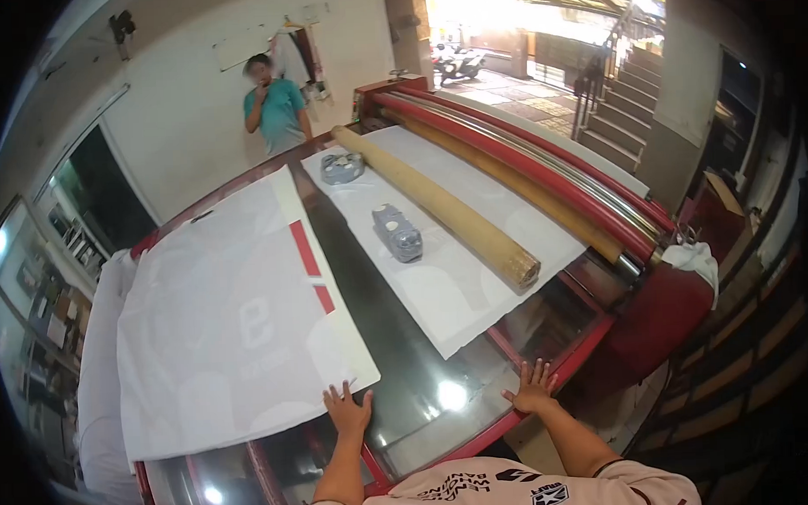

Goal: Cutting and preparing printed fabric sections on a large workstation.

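From where I stand, the person's two hands are at the near edge of the glass-topped surface (418,390), both open, fingers spread, gripping nothing. The left hand (349,413) has its fingertips over the near right corner of the large white sheet (202,340), which lies flat across the left part of the surface. The right hand (532,392) rests by the red frame (487,438), just short of the right-hand corner and apart from any sheet.

Between the left sheet and the second white sheet (437,318), a long strip of dark glass shows, widening toward the person; that is the open lane for moving. The second sheet's near point reaches toward the gap between the hands. On it, a cardboard tube (447,206) lies lengthwise, its near end just inside the sheet's right edge, with two grey wrapped bundles (341,168) (397,234) to its left. Beyond, the red roller (526,172) bounds the far right side. Another person (277,119) stands past the far end.
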Demonstrator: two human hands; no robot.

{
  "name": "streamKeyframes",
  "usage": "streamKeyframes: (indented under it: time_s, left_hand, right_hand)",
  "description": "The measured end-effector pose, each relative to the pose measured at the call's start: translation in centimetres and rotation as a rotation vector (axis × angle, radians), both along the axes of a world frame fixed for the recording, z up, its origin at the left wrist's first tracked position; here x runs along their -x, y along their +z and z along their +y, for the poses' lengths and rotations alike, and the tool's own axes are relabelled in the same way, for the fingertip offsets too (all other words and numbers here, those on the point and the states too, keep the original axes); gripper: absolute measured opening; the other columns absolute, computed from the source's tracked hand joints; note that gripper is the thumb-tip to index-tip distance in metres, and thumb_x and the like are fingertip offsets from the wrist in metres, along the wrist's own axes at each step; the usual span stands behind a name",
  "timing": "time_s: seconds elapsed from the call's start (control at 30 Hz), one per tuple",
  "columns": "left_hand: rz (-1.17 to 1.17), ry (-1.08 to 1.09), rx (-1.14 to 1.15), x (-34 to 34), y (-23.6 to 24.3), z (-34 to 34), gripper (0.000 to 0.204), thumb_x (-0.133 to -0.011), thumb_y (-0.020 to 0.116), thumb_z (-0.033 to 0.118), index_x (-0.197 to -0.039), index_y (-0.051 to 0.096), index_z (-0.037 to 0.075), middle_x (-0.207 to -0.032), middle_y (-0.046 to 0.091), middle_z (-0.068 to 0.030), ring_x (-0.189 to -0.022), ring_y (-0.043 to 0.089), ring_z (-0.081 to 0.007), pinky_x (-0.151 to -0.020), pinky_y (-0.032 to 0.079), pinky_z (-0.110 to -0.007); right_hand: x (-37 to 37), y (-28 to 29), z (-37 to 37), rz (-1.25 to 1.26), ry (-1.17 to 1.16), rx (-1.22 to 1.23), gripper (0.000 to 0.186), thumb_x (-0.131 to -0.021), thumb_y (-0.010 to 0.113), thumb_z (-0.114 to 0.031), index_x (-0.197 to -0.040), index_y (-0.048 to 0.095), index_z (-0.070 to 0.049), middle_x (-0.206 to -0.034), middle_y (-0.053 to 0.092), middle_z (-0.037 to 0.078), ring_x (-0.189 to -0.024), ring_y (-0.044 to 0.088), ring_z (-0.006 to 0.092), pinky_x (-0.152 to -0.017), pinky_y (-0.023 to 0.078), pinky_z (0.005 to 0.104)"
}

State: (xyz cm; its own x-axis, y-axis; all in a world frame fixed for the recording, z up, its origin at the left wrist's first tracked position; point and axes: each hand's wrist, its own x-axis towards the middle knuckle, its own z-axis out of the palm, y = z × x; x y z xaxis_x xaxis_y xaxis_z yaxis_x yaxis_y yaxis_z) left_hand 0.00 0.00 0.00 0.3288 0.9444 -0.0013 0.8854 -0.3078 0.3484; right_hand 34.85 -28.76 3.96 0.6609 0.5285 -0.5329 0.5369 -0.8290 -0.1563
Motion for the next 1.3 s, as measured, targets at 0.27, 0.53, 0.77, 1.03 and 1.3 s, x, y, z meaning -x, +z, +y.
streamKeyframes:
  time_s: [0.27,0.53,0.77,1.03,1.3]
  left_hand:
    - [-0.149,0.077,-0.028,1.5,0.8,0.4,0.074,-0.098,0.052,0.055,-0.151,0.041,0.004,-0.155,0.034,-0.0312,-0.145,0.026,-0.0530,-0.120,0.020,-0.061]
    - [-0.016,0.166,-0.208,10.5,-0.7,-2.7,0.067,-0.100,0.053,0.047,-0.151,0.043,0.005,-0.154,0.037,-0.0288,-0.146,0.028,-0.0483,-0.119,0.019,-0.062]
    - [-0.003,0.182,-0.247,10.6,-1.2,-3.0,0.058,-0.102,0.049,0.042,-0.145,0.051,0.003,-0.152,0.042,-0.0270,-0.145,0.031,-0.0476,-0.119,0.019,-0.061]
    - [-0.027,0.180,-0.234,10.0,0.0,-3.2,0.056,-0.103,0.048,0.040,-0.145,0.050,0.003,-0.154,0.039,-0.0254,-0.146,0.029,-0.0453,-0.121,0.019,-0.058]
    - [-0.034,0.213,-0.158,10.0,0.7,-3.6,0.054,-0.105,0.046,0.039,-0.146,0.050,0.004,-0.157,0.036,-0.0240,-0.150,0.025,-0.0421,-0.123,0.016,-0.056]
  right_hand:
    - [0.2,0.2,-0.1,0.009,0.003,-0.013,0.117,-0.087,0.053,-0.076,-0.162,-0.010,-0.013,-0.165,-0.022,0.024,-0.151,-0.024,0.0428,-0.117,-0.013,0.0638]
    - [0.6,0.4,0.0,0.011,-0.006,-0.035,0.117,-0.086,0.052,-0.077,-0.162,-0.006,-0.010,-0.165,-0.021,0.026,-0.151,-0.024,0.0441,-0.116,-0.014,0.0646]
    - [0.7,-0.4,0.6,-0.017,0.004,-0.035,0.117,-0.086,0.051,-0.078,-0.162,-0.007,-0.010,-0.165,-0.020,0.026,-0.151,-0.022,0.0445,-0.117,-0.012,0.0653]
    - [0.3,-0.7,0.1,-0.030,0.001,-0.030,0.118,-0.085,0.049,-0.081,-0.162,-0.008,-0.012,-0.166,-0.020,0.023,-0.152,-0.023,0.0430,-0.117,-0.012,0.0640]
    - [0.8,0.2,0.1,0.001,-0.008,-0.009,0.113,-0.088,0.045,-0.079,-0.162,-0.009,-0.014,-0.165,-0.022,0.022,-0.151,-0.025,0.0436,-0.116,-0.013,0.0648]
